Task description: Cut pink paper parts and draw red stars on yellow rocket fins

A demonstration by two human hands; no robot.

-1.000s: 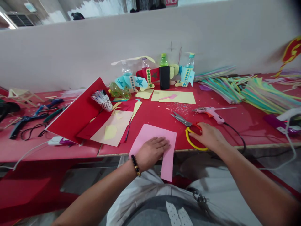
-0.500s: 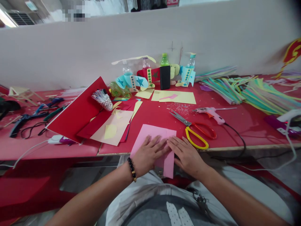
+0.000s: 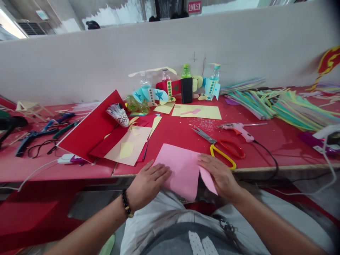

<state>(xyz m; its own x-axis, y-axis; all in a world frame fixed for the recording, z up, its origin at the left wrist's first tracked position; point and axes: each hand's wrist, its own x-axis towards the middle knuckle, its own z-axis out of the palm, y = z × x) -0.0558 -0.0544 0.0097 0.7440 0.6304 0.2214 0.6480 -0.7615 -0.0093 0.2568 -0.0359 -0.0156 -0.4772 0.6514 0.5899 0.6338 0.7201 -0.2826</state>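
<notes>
A sheet of pink paper (image 3: 177, 169) lies at the table's front edge, its lower part jutting out over my lap. My left hand (image 3: 150, 182) rests flat on the sheet's left side, fingers stretched out. At the right side, my right hand (image 3: 219, 175) grips a narrow pink paper strip (image 3: 208, 180) that stands away from the sheet. Whether this strip is a folded flap or a separate piece, I cannot tell. Scissors (image 3: 212, 140) with one red and one yellow handle lie just beyond my right hand, blades apart.
A pink glue gun (image 3: 239, 130) lies right, its cord running off the front edge. Red board (image 3: 90, 127), a pen holder (image 3: 119, 116) and paper pieces lie left. Decorated bottles (image 3: 186, 72) and a black phone-shaped object (image 3: 186, 90) stand behind. Colourful strips (image 3: 294, 106) are heaped right.
My left hand has slid left, away from the middle of the paper. My right hand has moved slightly right and lifted the pink strip, which lay flat along the sheet before.
</notes>
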